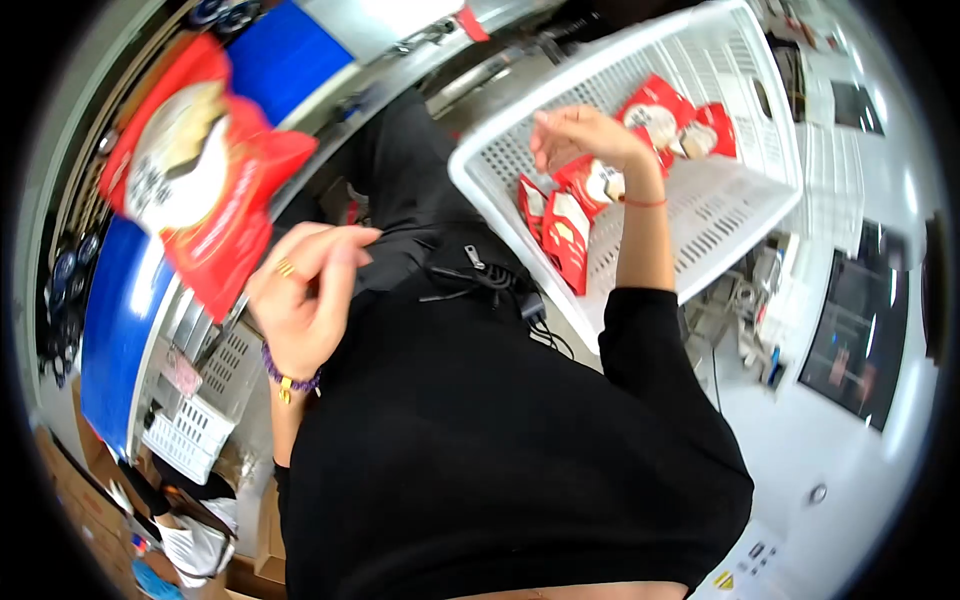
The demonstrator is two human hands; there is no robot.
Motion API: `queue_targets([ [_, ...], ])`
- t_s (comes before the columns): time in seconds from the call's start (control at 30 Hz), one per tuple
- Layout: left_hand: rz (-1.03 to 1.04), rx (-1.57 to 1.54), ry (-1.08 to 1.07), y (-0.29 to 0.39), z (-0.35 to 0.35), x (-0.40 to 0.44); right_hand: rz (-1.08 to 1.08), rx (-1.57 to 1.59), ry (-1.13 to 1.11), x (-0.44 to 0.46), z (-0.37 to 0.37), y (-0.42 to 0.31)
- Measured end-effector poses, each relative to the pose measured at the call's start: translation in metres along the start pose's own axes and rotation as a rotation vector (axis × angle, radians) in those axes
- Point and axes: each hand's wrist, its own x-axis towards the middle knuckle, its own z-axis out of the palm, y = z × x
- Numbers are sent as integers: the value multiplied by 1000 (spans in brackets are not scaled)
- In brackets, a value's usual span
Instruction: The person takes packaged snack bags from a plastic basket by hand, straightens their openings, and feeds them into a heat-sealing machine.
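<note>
My left hand [310, 285], with a ring and a purple bead bracelet, is held up in front of my lap. Its thumb and index finger are apart, and the other fingers are mostly hidden. Right beside it is a large, blurred red snack bag [200, 190] with a white label, over the blue surface; whether hand and bag touch is unclear. Over the white plastic basket [690, 205] hangs my right hand [585, 138], fingers loosely bent and apart, nothing seen in them. Several red bags lie inside the basket, including one bag [567, 240] near its left wall.
A blue surface [112, 330] runs along the left, with metal edging beside it. Small white baskets [190, 440] stand at lower left, near another person's white garment [195, 550]. Cables [550, 340] hang near the basket, and metal equipment [745, 300] stands to its right.
</note>
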Motion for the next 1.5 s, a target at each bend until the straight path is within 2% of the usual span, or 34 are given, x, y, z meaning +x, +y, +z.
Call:
queue_targets([
  [0.07,23,45,-186,-6,23,9,196,24,268,-1,-4,112],
  [0.13,86,83,-297,-22,39,13,337,-689,592,-4,36,191],
  [0.17,85,89,-287,-17,42,17,367,-546,599,-18,70,178],
  [0.2,-208,-230,-337,-9,43,22,-4,-735,715,4,79,271],
  [0.23,-506,-546,-357,-5,43,28,169,-887,624,-2,109,273],
  [0.27,-542,-786,-367,-8,42,33,449,-579,687,21,108,347],
  [0.3,-571,-1057,-329,-8,40,40,308,-566,745,7,109,334],
  [0.33,-581,-1329,-282,-6,42,48,381,-600,670,14,101,348],
  [0.37,-573,-1425,-233,-3,38,50,282,-578,709,12,100,328],
  [0.4,-538,-1529,-197,-7,36,52,367,-560,690,9,96,272],
  [0.43,-541,-1579,-168,-8,33,55,283,-529,659,5,86,245],
  [0.5,-512,-1724,-147,-12,33,60,181,-427,475,5,52,239],
  [0.53,-465,-1805,-135,-14,38,63,163,-440,453,5,42,214],
  [0.6,-395,-1845,-165,-27,52,70,126,-333,170,-2,20,153],
  [0.67,-310,-1307,-175,-36,67,79,-21,-286,22,-13,23,69],
  [0.7,-420,-935,-234,-4,60,88,-72,-277,-63,-14,21,44],
  [0.73,-266,-695,-300,-10,80,95,-91,-248,-132,-16,13,20],
  [0.8,215,-196,-345,-23,107,103,-264,-309,-408,-29,4,-49],
  [0.87,273,-173,-591,-20,127,117,-430,-189,-705,-24,-11,-77],
  [0.9,350,-194,-642,-18,137,122,-454,-161,-759,-20,-21,-86],
  [0.93,118,-373,-690,-12,142,123,-396,-115,-649,-27,-22,-101],
  [1.0,-43,-399,-673,-6,134,133,-392,235,-472,-24,-36,-97],
  [1.03,-6,-487,-487,-13,134,130,-568,485,-276,-21,-23,-84],
  [1.07,-94,-630,-427,-21,136,128,-684,625,-311,-3,-45,-63],
  [1.13,-326,-860,-110,-34,148,125,-761,651,-182,1,-64,-53],
  [1.17,-305,-828,-51,-38,140,123,-794,581,-158,9,-66,-28],
  [1.2,-288,-797,11,-42,139,127,-640,634,-4,7,-56,-31],
  [1.27,-273,-682,-39,-47,138,133,-697,182,274,23,-48,-26],
  [1.33,-167,-657,96,-51,149,139,-570,365,450,37,-40,-43],
  [1.37,-159,-528,101,-56,147,142,-609,320,540,42,-38,-49],
  [1.4,-155,-395,101,-57,140,144,-608,335,556,38,-38,-54],
  [1.43,-296,-455,86,-51,135,147,-577,218,547,36,-43,-56],
  [1.47,-284,-466,114,-58,137,147,-542,101,532,33,-49,-56],
  [1.5,-323,-553,118,-60,138,148,-443,162,384,30,-64,-49],
])
